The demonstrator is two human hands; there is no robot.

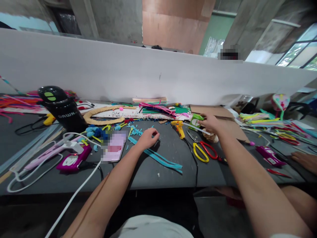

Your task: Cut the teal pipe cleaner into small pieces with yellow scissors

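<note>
My left hand hovers over the near edge of the blue pipe cleaners, its fingers curled in and the thumb bent towards them. Whatever it may pinch is too small to make out. Short cut blue pieces lie just beyond it. Stretched forward to the right, my right hand has its fingers closed at the right edge of a green packet. A yellow glue gun with a clear glue stick is left of that hand. Scissors with yellow and red handles lie below it.
A black tumbler, a phone and a purple power box with white cables are on the left. Cardboard and many pipe cleaners lie on the right. A white partition stands behind. Another person's hand rests at far right.
</note>
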